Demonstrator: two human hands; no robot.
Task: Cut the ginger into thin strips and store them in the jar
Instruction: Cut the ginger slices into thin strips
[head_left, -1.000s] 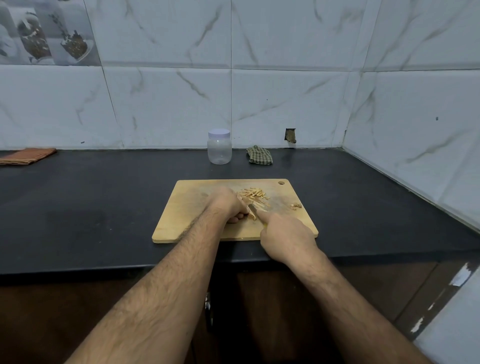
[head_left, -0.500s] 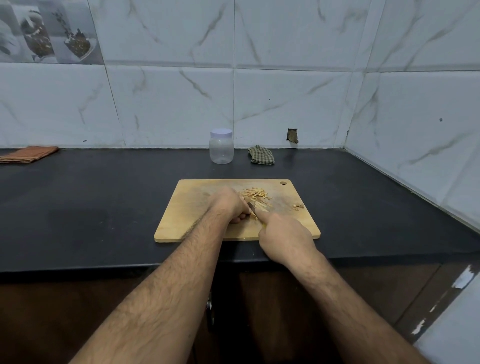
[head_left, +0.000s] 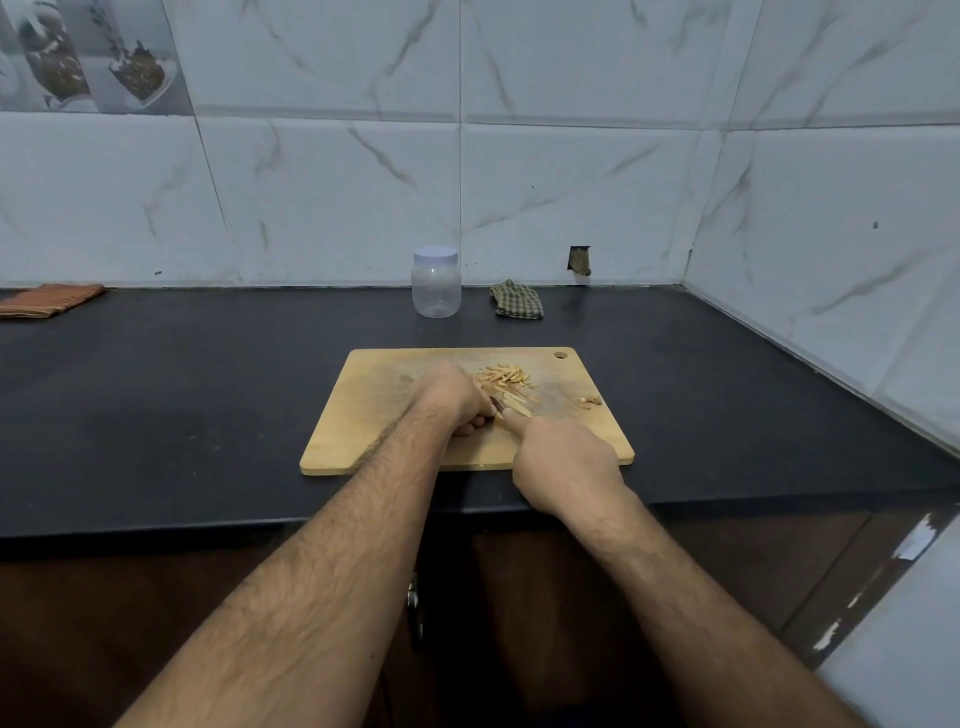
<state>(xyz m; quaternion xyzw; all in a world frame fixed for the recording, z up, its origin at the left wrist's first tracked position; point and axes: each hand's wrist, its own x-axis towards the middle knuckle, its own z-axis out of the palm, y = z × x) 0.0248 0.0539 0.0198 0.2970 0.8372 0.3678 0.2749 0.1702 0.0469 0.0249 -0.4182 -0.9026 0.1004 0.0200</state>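
A wooden cutting board (head_left: 374, 415) lies on the black counter. A heap of thin ginger strips (head_left: 506, 379) rests near its far middle, with a few small scraps (head_left: 591, 400) to the right. My left hand (head_left: 451, 397) is curled down on a piece of ginger that its fingers hide. My right hand (head_left: 563, 462) grips a knife (head_left: 497, 406); only a short dark bit of blade shows between the hands, and my forefinger lies along it. The clear plastic jar (head_left: 436, 283) with a white lid stands shut behind the board, by the wall.
A folded green checked cloth (head_left: 517, 300) lies right of the jar. An orange cloth (head_left: 49, 300) sits at the counter's far left. Tiled walls (head_left: 831, 249) close in the back and right. The counter's front edge (head_left: 156, 525) runs just below the board.
Both hands stay in place on the board; the knife shifts only slightly beside the left fingers. The camera has drifted a little.
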